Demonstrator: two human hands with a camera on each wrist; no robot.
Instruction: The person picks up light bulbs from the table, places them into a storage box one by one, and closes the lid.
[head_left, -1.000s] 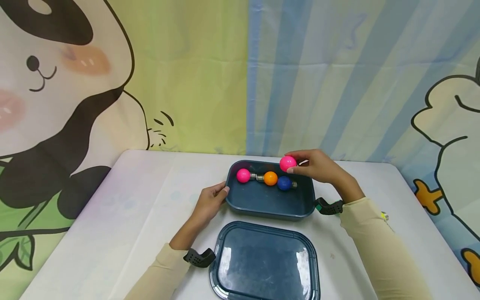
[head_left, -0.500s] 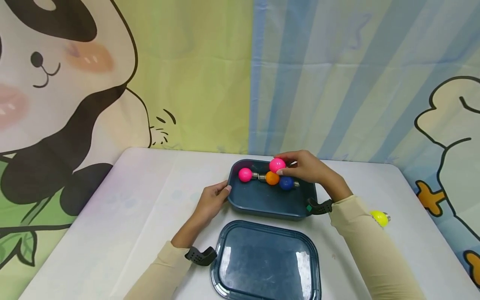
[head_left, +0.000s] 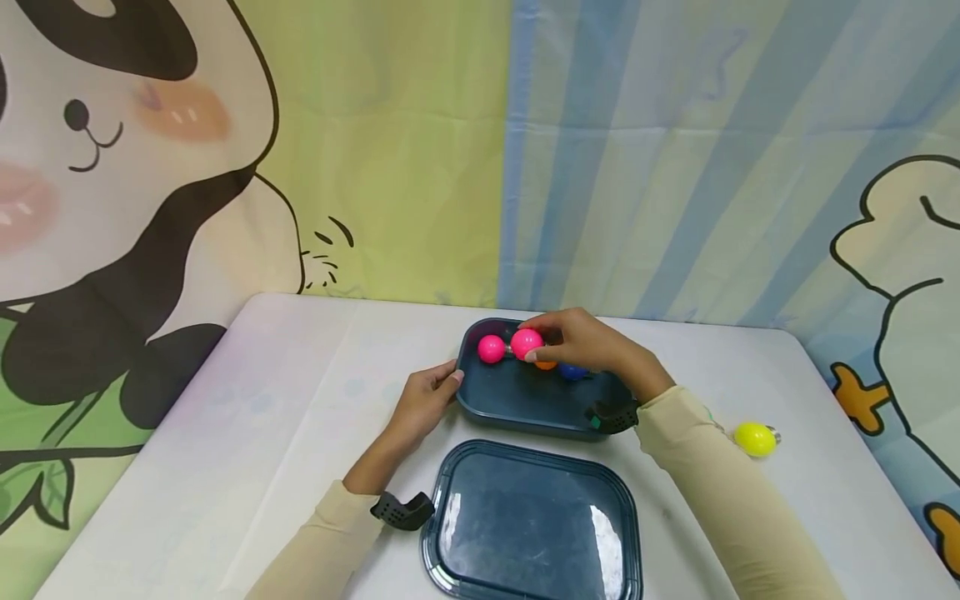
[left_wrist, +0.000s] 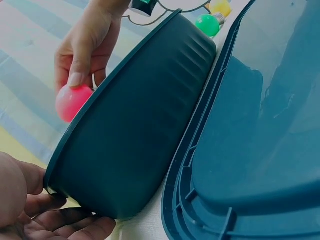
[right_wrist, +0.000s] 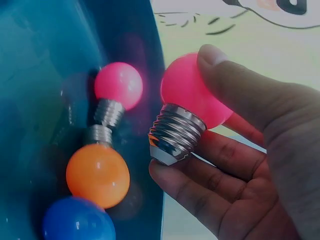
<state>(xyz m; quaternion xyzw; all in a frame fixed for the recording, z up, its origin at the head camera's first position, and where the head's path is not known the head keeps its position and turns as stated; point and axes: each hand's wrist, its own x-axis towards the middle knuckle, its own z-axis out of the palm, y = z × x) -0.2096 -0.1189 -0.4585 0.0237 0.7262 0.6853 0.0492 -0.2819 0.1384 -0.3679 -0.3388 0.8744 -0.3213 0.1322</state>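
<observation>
My right hand (head_left: 581, 337) pinches a pink light bulb (right_wrist: 192, 92) with a silver screw base, held over the back part of the dark blue box (head_left: 540, 408). Inside the box lie another pink bulb (right_wrist: 119, 85), an orange bulb (right_wrist: 97, 175) and a blue bulb (right_wrist: 79, 220), in a row along the back side. In the head view the right hand partly covers the orange and blue ones. My left hand (head_left: 426, 404) grips the left end of the box, thumb at the rim and fingers beneath it in the left wrist view.
The box's lid (head_left: 536, 521) lies on the white table (head_left: 300, 467) just in front of the box. A yellow bulb (head_left: 756, 438) rests to the right, beside the right sleeve. The left wrist view also shows a green bulb (left_wrist: 207, 25). A printed curtain (head_left: 390, 167) hangs behind.
My right hand has carried the pink bulb leftward over the box, from its back right corner toward the other pink bulb. My left hand keeps its grip on the box.
</observation>
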